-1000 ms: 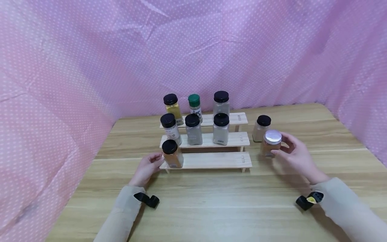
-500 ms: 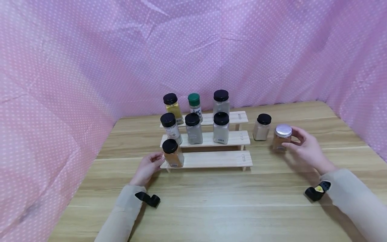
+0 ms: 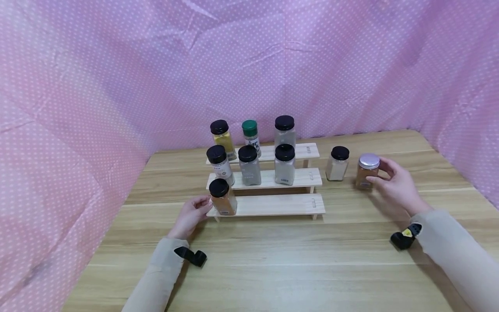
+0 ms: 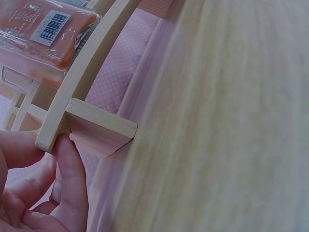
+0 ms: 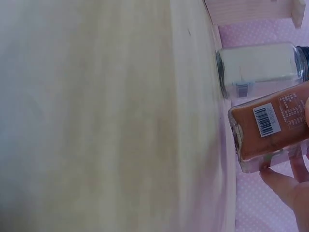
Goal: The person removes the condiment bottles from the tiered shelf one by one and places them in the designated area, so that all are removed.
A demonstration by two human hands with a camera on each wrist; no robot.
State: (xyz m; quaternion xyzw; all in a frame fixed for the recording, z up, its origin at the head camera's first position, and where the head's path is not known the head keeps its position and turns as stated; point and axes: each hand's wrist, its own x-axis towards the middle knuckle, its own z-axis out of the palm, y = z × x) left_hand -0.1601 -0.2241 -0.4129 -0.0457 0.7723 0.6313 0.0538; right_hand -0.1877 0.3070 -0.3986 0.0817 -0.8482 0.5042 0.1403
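Note:
My right hand (image 3: 397,184) grips a spice jar (image 3: 366,173) with a silver lid and reddish-brown powder, at the right of the table. In the right wrist view that jar (image 5: 270,125) shows its barcode and leans slightly compared with the jar of pale powder (image 5: 260,65) beside it. With thumb and finger, my left hand (image 4: 43,188) pinches the left end of the lowest board of a three-step wooden rack (image 3: 278,206). Just above those fingers, a black-lidded jar of orange powder (image 3: 223,199) stands on this board.
Several jars fill the upper steps, among them a yellow one (image 3: 225,141), a green-capped one (image 3: 251,134) and a clear one (image 3: 285,167). The black-lidded jar of pale powder (image 3: 337,164) stands between rack and right hand. A pink dotted cloth (image 3: 249,65) hangs behind the table.
My right hand has carried the silver-lidded jar to the right and a little farther back, away from the rack and past the pale-powder jar. The left hand stays at the rack's end.

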